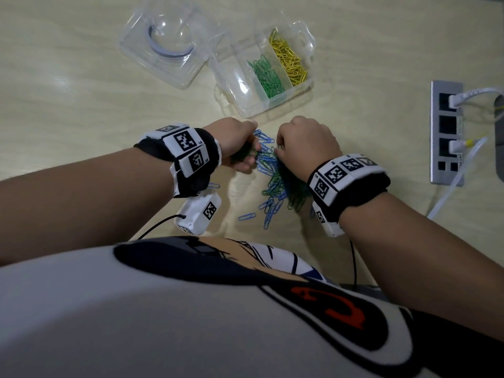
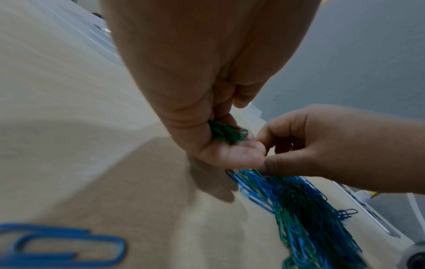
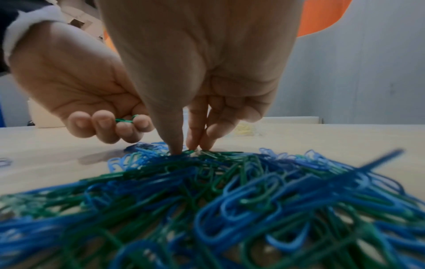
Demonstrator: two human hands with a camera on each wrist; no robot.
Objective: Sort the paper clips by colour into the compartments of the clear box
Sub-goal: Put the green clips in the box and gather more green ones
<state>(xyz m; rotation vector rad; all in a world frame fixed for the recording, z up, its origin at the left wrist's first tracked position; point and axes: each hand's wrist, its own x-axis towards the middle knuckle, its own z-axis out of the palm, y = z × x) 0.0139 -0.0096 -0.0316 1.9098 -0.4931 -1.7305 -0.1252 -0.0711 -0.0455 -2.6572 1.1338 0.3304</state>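
Head view: our hands work the mixed pile.
Our left hand [image 1: 236, 144] clenches green clips [image 2: 226, 133]; our right hand [image 1: 305, 145] pinches into the blue-green pile [image 1: 275, 184] on the bench [image 1: 81, 85], near the clear box [image 1: 245, 96].

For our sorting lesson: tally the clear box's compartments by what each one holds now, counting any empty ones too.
Holding green clips: 1
Holding yellow clips: 1
Empty compartment: 1
Total: 3 compartments in the clear box

Table [image 1: 81, 77]: box [image 1: 245, 105], lid [image 1: 131, 47], clips [image 1: 272, 192].
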